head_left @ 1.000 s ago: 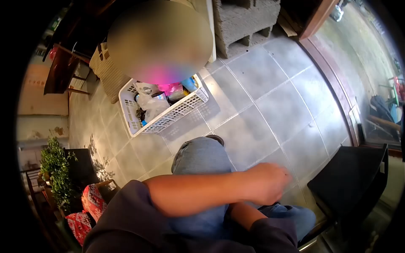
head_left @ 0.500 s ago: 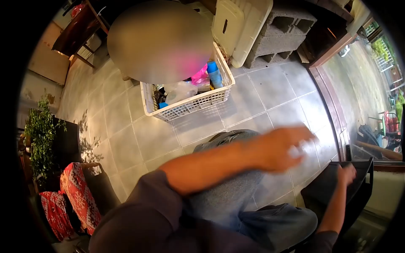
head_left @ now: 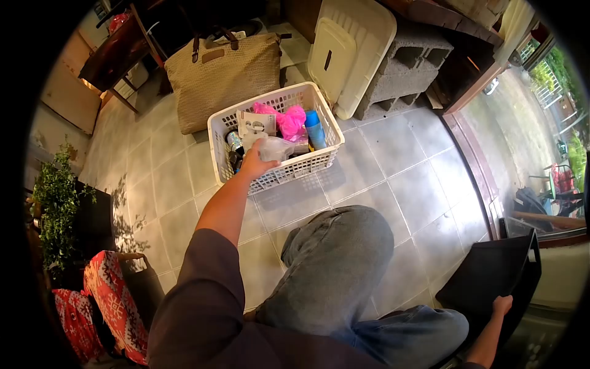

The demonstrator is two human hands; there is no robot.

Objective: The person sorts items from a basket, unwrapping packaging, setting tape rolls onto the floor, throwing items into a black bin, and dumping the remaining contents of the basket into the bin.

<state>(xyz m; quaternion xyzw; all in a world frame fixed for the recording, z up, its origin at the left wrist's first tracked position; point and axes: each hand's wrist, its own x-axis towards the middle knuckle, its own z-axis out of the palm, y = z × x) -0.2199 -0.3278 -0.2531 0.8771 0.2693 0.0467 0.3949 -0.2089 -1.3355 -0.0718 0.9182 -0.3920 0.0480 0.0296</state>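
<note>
My left hand point(head_left: 253, 165) reaches over the near rim of a white plastic basket point(head_left: 289, 174), thumb and fingers apart against a clear plastic bag point(head_left: 275, 149). Some of its fingertips are hidden. The basket also holds a pink plastic bag point(head_left: 291, 122), a blue can point(head_left: 314, 130), a printed paper packet point(head_left: 257, 123) and a dark can at the left. At the lower right, my right hand point(head_left: 502, 305) is closed on the edge of a black bin point(head_left: 482, 273).
A woven bag point(head_left: 224, 77) stands behind the basket. Pale plastic lids point(head_left: 353, 55) lean on concrete blocks point(head_left: 399, 77) at the back. A potted plant point(head_left: 58, 209) and red patterned cushions point(head_left: 114, 301) are at the left. A doorway is at the right.
My left hand has swung from the right side over to the basket; a blurred whitish thing at its fingers earlier is no longer seen there. My right hand has lowered onto the bin's edge.
</note>
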